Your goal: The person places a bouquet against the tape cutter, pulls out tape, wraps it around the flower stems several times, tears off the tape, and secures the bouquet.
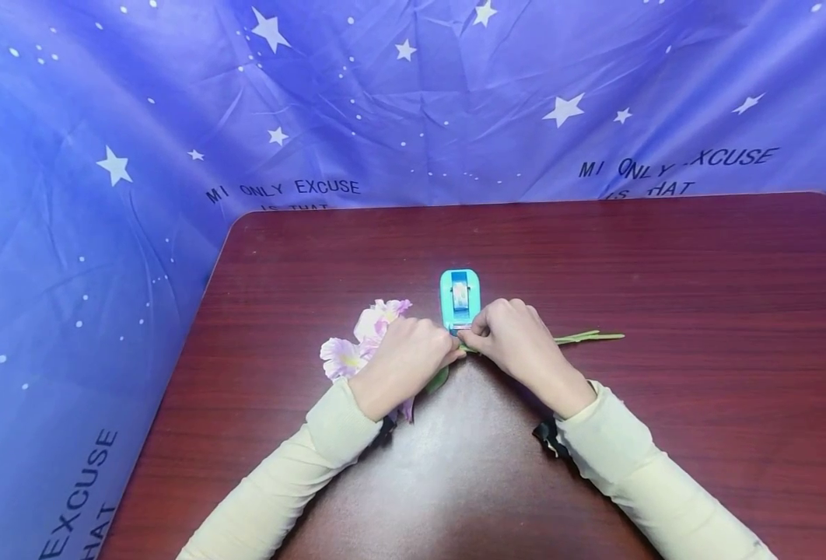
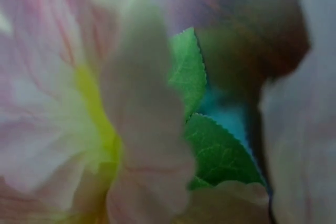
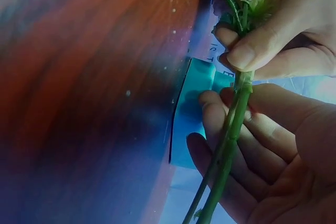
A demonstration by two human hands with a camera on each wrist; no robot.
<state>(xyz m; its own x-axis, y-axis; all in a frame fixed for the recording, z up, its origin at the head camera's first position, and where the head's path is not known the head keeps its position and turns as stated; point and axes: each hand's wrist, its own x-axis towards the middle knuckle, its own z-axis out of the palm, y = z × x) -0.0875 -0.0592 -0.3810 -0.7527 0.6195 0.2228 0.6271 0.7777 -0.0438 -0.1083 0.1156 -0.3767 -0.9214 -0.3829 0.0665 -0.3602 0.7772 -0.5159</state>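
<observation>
My left hand (image 1: 407, 351) pinches two green artificial flower stems (image 3: 227, 145) between thumb and fingers, just below the blooms. Pale pink-purple flowers (image 1: 343, 358) spread out to the left of that hand and partly under it. Right beside it, my right hand (image 1: 514, 336) has its thumb and curled fingers around the same stems, where a shiny clear band, like tape, shows in the right wrist view. A light blue tape dispenser (image 1: 446, 307) stands just beyond the fingertips. Petals and green leaves (image 2: 220, 153) fill much of the left wrist view.
Beneath everything is a dark red wood-grain table (image 1: 301, 257). The stem ends stick out to the right past my right hand. A blue-purple curtain (image 1: 413, 101) with white stars and printed words hangs behind the table and along its left side.
</observation>
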